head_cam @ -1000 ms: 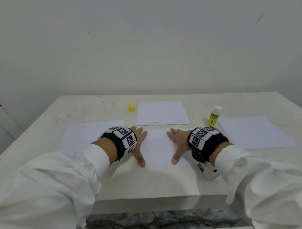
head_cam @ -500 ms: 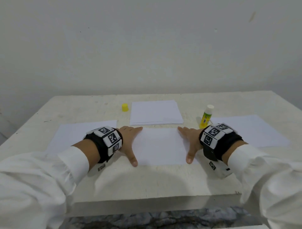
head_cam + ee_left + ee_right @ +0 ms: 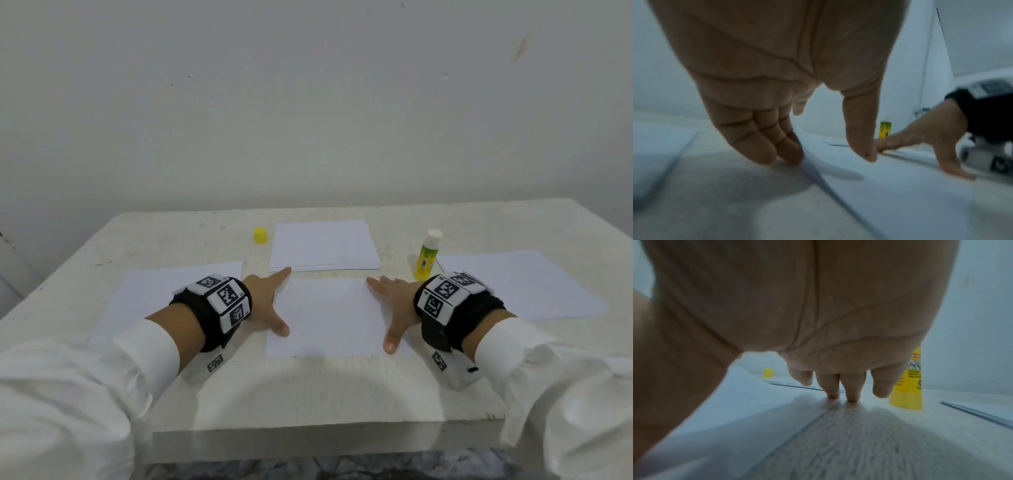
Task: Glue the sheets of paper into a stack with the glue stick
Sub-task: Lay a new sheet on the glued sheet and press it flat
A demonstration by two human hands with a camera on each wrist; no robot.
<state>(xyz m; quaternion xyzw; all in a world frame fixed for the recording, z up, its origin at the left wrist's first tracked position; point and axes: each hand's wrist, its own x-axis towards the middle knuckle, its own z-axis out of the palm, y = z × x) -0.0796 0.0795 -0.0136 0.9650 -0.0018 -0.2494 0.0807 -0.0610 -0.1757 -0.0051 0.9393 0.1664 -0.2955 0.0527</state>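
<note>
We've got both hands flat, fingers spread: left (image 3: 263, 305) and right (image 3: 394, 308) pressing the sheet's (image 3: 329, 318) short edges. Glue stick (image 3: 426, 255) stands uncapped just beyond the right hand, so right's nearer.

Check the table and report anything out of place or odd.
Only the glue stick stands uncapped; its yellow cap sits apart, left of the far paper stack. Nothing is spilled or torn.

Three single sheets (image 3: 329, 315) lie on the table, plus one paper stack (image 3: 323, 245), one glue stick (image 3: 426, 255), one yellow cap (image 3: 260, 235), two hands.
</note>
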